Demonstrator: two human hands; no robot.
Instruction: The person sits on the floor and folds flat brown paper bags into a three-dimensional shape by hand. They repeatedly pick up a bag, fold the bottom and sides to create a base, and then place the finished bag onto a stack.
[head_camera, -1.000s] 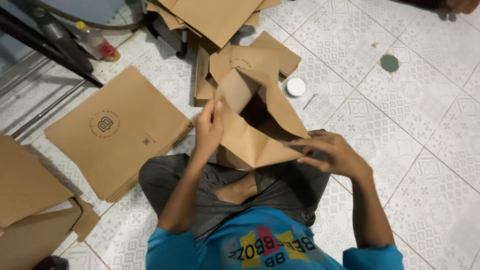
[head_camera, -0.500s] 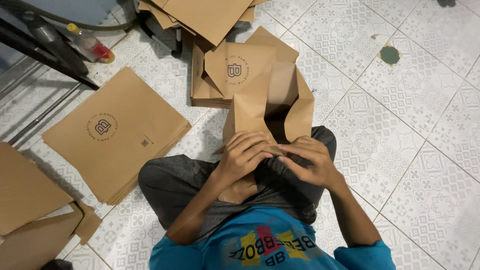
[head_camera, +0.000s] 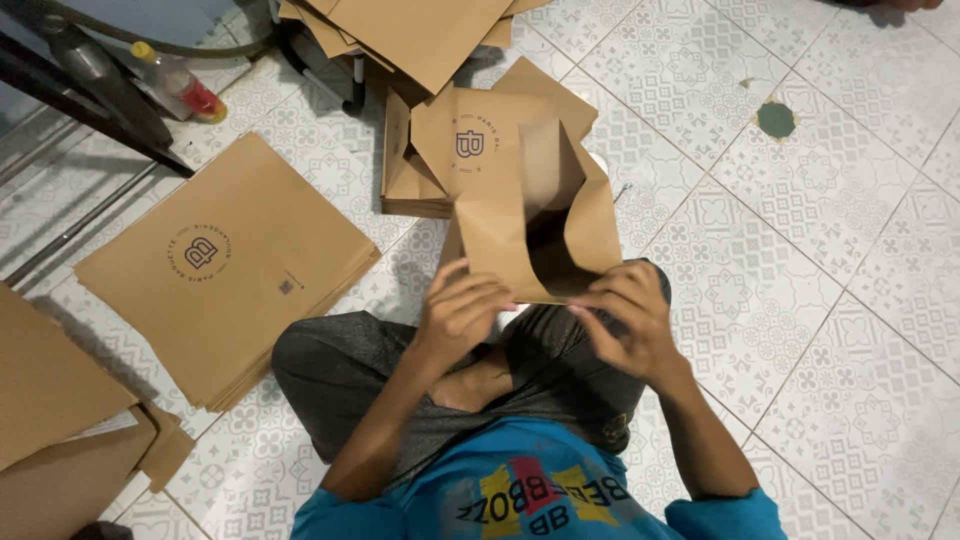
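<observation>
I sit cross-legged on a tiled floor and hold a brown paper bag (head_camera: 520, 215) upright over my lap, its mouth open toward me. My left hand (head_camera: 462, 308) grips the bag's near left edge. My right hand (head_camera: 626, 318) pinches the near right edge. A round dark logo shows on the bag's upper left panel. The bag's dark inside is visible between my hands.
A stack of flat brown bags (head_camera: 225, 265) lies to my left. More folded bags (head_camera: 410, 175) pile behind the held one, and others (head_camera: 420, 30) at the top. A bottle with a red label (head_camera: 180, 85) lies top left near metal legs (head_camera: 90, 95). Cardboard (head_camera: 50, 430) sits at lower left.
The bag has gone from a half-folded sheet across my lap to standing up with its mouth spread. Both hands came together at its near edge, then moved slightly apart.
</observation>
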